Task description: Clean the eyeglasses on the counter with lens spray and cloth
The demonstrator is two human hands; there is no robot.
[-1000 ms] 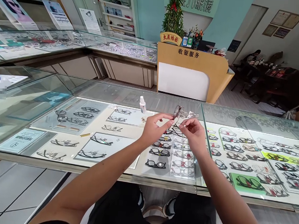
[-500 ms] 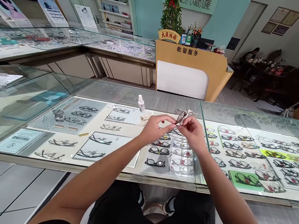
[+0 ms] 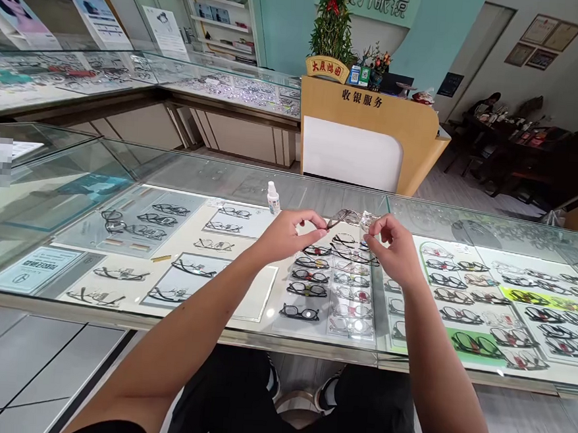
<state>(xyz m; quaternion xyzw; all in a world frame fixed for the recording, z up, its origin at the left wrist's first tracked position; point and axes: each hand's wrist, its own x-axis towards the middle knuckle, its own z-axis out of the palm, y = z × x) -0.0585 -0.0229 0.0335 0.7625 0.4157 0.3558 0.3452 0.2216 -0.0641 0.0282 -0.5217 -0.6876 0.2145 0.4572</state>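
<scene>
Over the glass counter, a pair of thin-framed eyeglasses is held up between my two hands. My left hand pinches the tip of one temple between thumb and fingers. At the other side, my right hand has its fingers closed on the second temple, whose end is hidden by the fingers. Something clear and shiny shows by the right fingertips; I cannot make out what it is. A small white bottle stands upright on the glass, just behind my left hand.
Rows of eyeglasses lie inside the glass display counter, below my hands and to both sides. A green card lies under one pair at the right. Beyond the counter stand a wooden cashier desk and more display cases.
My hands have moved apart, left hand leftward and right hand rightward. The eyeglasses, bunched between the fingers before, are now spread open between them. The cloth by the bottle is now hidden.
</scene>
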